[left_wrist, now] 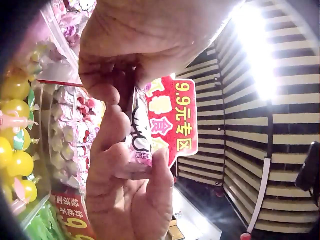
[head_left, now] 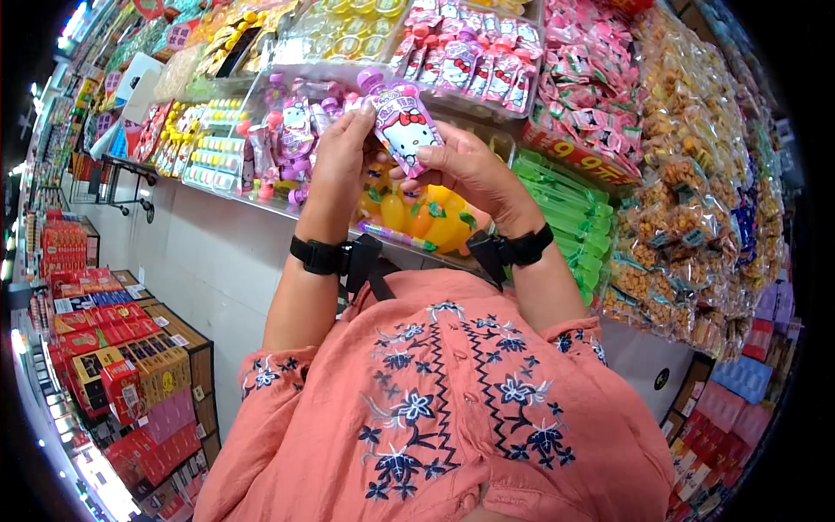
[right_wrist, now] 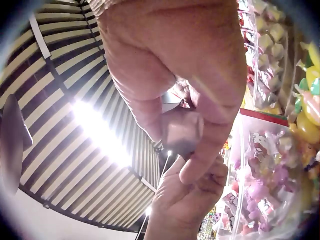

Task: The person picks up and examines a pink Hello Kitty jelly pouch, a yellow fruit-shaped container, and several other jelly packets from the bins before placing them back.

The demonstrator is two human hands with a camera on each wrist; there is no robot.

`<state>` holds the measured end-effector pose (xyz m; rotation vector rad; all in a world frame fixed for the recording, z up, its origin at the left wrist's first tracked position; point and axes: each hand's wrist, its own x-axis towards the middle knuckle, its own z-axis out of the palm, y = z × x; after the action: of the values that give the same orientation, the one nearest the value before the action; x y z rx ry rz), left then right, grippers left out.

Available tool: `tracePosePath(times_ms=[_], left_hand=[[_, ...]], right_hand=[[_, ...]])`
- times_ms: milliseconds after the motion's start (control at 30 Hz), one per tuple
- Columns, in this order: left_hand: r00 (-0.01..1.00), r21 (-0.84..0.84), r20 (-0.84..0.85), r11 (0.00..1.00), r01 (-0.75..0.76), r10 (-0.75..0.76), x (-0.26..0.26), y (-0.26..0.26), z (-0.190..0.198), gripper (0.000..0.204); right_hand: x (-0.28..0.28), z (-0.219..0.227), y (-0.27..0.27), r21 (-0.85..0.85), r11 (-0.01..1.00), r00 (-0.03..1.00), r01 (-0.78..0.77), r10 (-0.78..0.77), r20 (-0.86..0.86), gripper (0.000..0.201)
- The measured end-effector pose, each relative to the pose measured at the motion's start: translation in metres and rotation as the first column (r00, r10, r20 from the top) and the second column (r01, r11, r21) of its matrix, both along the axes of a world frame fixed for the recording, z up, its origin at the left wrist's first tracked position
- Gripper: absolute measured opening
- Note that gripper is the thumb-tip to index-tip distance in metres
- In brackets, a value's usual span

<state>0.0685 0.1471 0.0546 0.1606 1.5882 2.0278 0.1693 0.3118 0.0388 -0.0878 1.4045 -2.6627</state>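
Observation:
A purple pouch (head_left: 406,130) with a white cartoon cat and red bow is held up above the candy bins in the head view. The left hand (head_left: 344,143) pinches its upper left side near the purple cap. On the lower right edge the right hand (head_left: 474,170) grips it, thumb on the front. The left wrist view shows the pouch (left_wrist: 140,130) nearly edge-on between the left hand (left_wrist: 145,35) and the right hand (left_wrist: 130,195). In the right wrist view the right hand (right_wrist: 175,60) covers much of the pouch (right_wrist: 182,131), with the left hand (right_wrist: 187,200) beyond.
Clear bins hold similar pouches (head_left: 296,130), yellow fruit-shaped items (head_left: 417,217) and green packets (head_left: 561,217). Bagged brown snacks (head_left: 678,226) fill the right side, by a red price sign (head_left: 578,155). Boxed goods (head_left: 148,374) stand at the lower left beside a pale floor.

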Motion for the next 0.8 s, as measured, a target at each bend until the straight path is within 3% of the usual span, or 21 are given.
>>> tracePosePath(times_ms=[67, 267, 467, 633, 733, 800], left_hand=[[1.0, 0.014, 0.01, 1.0, 0.005, -0.005, -0.004, 0.002, -0.003, 0.028], [0.999, 0.083, 0.043, 0.997, 0.001, -0.004, -0.015, 0.016, -0.019, 0.028], [1.0, 0.017, -0.009, 1.0, 0.009, -0.009, -0.019, 0.025, -0.01, 0.029], [1.0, 0.056, -0.005, 0.998, 0.02, -0.02, -0.018, 0.036, -0.011, 0.032], [0.994, 0.171, 0.047, 0.982, 0.085, -0.094, -0.025, 0.035, -0.024, 0.026], [0.997, 0.136, 0.023, 0.988, 0.07, -0.074, -0.02, 0.036, -0.023, 0.026]], right_hand=[[-0.001, -0.004, 0.006, -0.012, 0.999, 0.999, -0.052, 0.052, 0.005, 0.047], [0.002, 0.008, 0.008, -0.096, 0.995, 1.0, 0.026, -0.024, 0.013, 0.044], [-0.002, -0.013, 0.025, 0.036, 0.995, 0.993, 0.096, -0.098, 0.068, 0.04], [-0.003, -0.014, 0.03, -0.001, 0.989, 0.986, 0.15, -0.149, 0.081, 0.036], [-0.005, -0.017, 0.033, -0.01, 0.982, 0.977, 0.191, -0.189, 0.097, 0.035], [-0.007, -0.022, 0.034, -0.009, 0.977, 0.974, 0.213, -0.212, 0.084, 0.034]])
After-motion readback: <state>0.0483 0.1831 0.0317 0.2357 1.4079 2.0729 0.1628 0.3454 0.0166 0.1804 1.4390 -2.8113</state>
